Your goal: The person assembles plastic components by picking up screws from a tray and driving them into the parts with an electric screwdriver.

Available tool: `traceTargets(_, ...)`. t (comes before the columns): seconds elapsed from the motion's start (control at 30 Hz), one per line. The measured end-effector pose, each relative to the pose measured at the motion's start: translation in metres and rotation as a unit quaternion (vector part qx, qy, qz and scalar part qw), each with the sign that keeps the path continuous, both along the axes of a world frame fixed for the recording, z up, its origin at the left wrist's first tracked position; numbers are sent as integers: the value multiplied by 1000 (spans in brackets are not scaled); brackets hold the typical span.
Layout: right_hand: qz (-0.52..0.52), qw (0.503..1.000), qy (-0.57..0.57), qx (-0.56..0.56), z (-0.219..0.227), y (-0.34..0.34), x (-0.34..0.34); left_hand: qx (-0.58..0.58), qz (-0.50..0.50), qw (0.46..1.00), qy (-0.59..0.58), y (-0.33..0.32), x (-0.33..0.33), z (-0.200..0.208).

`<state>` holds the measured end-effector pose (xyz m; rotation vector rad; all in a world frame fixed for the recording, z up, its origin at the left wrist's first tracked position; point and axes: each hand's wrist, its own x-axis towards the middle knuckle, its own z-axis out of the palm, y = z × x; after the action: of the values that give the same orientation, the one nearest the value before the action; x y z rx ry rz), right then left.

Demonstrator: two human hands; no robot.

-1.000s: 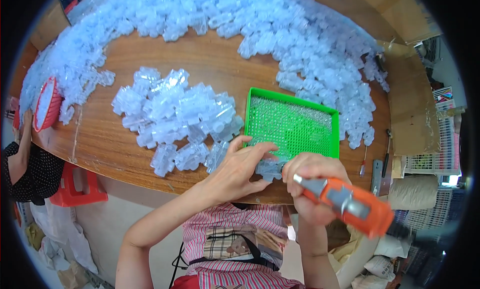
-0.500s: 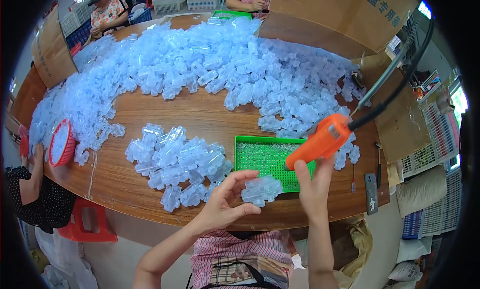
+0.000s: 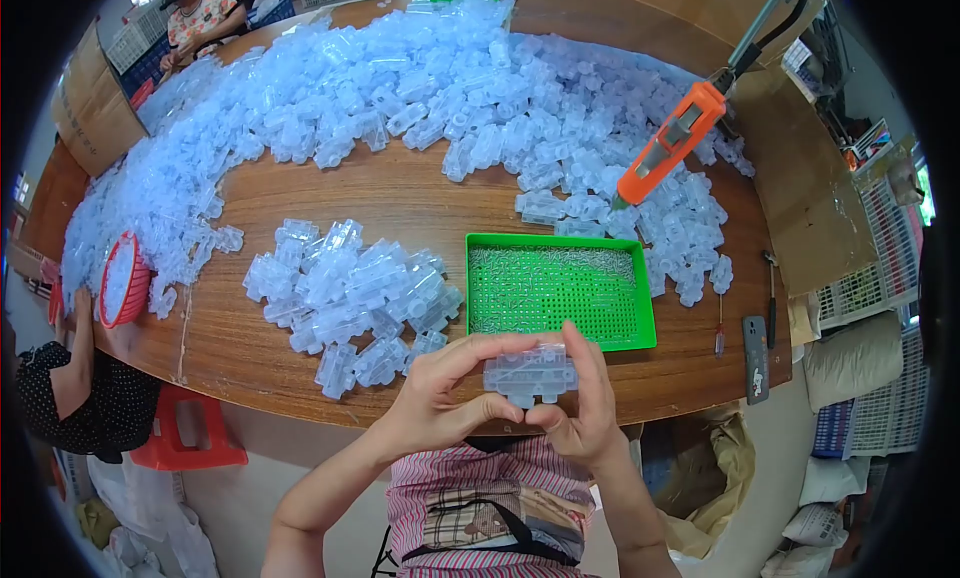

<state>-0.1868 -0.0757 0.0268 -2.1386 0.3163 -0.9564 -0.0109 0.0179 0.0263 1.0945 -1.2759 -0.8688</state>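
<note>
1. As the head view's showing, left hand and right hand are both pinching one clear plastic part over the near edge of the table.
2. Probably they're turning or checking it; next move's likely calling for a steady grip.
3. Some printing's showing on the cardboard by the left edge, too small for reading.

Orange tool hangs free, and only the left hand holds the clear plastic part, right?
Not only the left hand: the head view shows the right hand holding the clear plastic part too. The orange tool does hang free.
</note>
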Motion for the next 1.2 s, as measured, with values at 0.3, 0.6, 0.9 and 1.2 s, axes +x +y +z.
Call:
traceTargets(0.3, -23, 999, -42, 21, -9, 10, 4, 0, 29, 1000, 5, 5, -3, 7)
traceTargets(0.6, -82, 989, -49, 113, -28, 31, 3, -20, 61, 997, -50, 18, -10, 4)
traceTargets(0.9, 69, 979, -157, 112, 98, 26, 0, -37, 486, 846, -216, 47, 99, 4)
traceTargets(1.2, 104, 908, -398, 85, 121, 14, -33, 88, 391, 798, -450, 62, 171, -15)
